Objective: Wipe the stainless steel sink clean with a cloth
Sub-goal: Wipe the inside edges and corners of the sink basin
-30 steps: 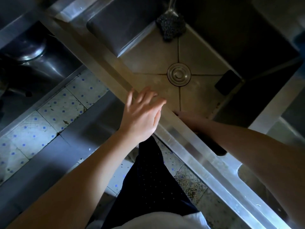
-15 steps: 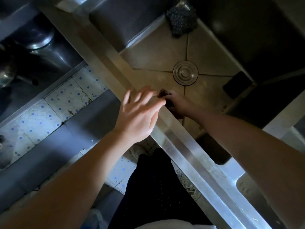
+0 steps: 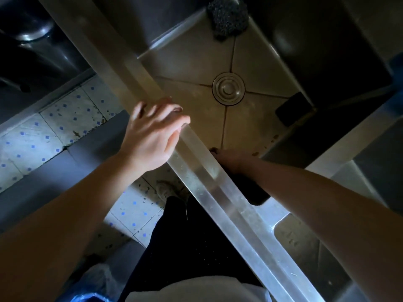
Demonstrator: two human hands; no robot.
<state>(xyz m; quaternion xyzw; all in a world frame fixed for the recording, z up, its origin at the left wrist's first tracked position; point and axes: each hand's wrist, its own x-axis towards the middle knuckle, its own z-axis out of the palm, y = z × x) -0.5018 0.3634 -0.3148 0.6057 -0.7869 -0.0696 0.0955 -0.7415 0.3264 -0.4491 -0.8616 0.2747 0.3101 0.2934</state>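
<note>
Half a second has brought the right hand back along the near wall of the sink, away from the left hand and toward the near right corner. Reads as one more pass of a to-and-fro stroke low on that wall. Dull, streaked steel round the drain, so probably plenty left to wipe.

Left hand flat on the front rim, fingers loose and spread, holding nothing, merely bracing.

Cannot tell the right hand's grip, with its fingers hidden behind the rim and only knuckles and wrist showing. Of the cloth, at most a dark scrap at the fingertips, low against the near wall. Far wall deep in shadow, with a scrubber cut off at the top edge.
</note>
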